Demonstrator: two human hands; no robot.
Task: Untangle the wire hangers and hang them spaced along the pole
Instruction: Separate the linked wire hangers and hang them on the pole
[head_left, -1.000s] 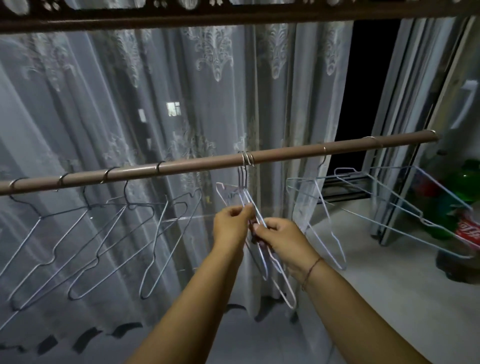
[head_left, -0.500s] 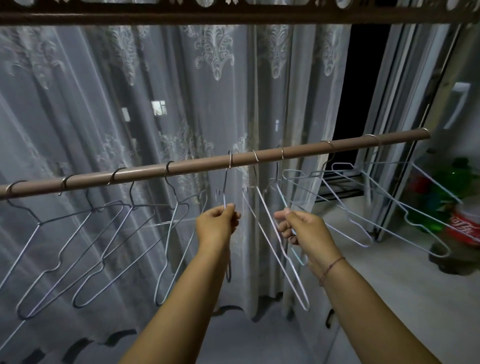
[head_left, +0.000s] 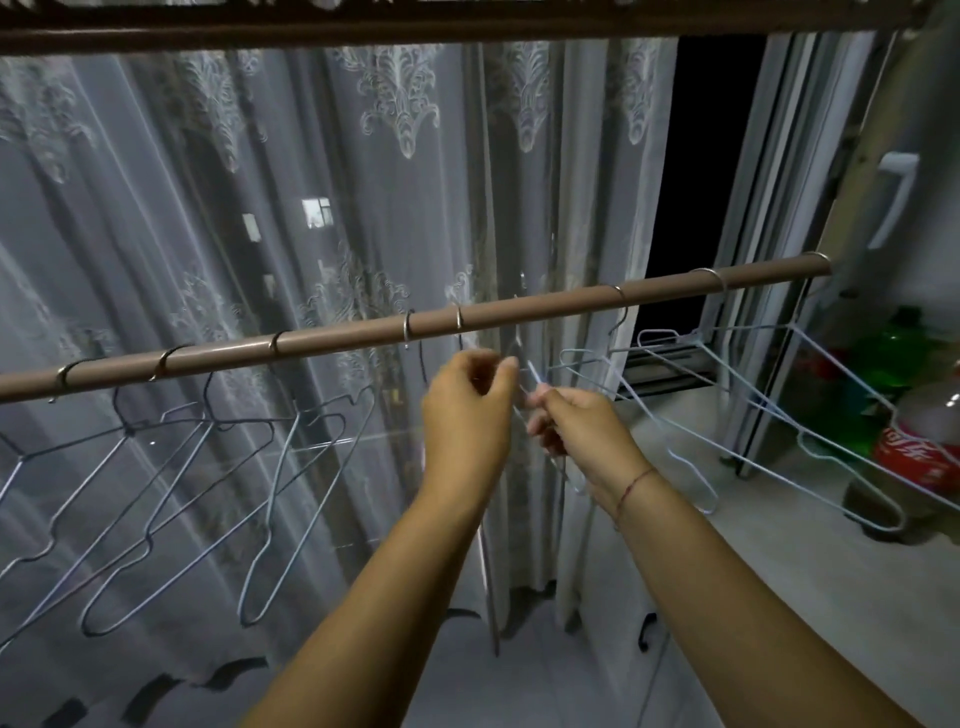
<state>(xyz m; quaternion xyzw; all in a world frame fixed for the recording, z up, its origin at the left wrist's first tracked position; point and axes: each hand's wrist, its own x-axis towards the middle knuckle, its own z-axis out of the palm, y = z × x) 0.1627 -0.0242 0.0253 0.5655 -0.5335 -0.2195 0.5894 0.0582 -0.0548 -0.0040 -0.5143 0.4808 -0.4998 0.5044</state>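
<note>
A brown pole (head_left: 332, 338) runs from lower left to upper right, with wire hangers hooked along it. Several grey hangers (head_left: 291, 499) hang spread on its left part, and pale blue ones (head_left: 691, 457) hang toward the right end. Just below the pole's middle, my left hand (head_left: 467, 415) pinches a thin wire hanger near its neck. My right hand (head_left: 576, 426) is closed on a pale hanger (head_left: 537, 376) right beside it. The two hands almost touch. The hangers between my hands are blurred and mostly hidden by my fingers.
A sheer lace curtain (head_left: 363, 208) hangs behind the pole. At the right are an open window frame (head_left: 779, 182), a pale ledge (head_left: 810, 545), a red-labelled soda bottle (head_left: 919, 447) and green bottles (head_left: 893, 364). A dark rail (head_left: 415, 31) crosses the top.
My hands have come back together below the pole's middle after being apart half a second ago. The bunched hooks from a second ago now sit spread along the pole.
</note>
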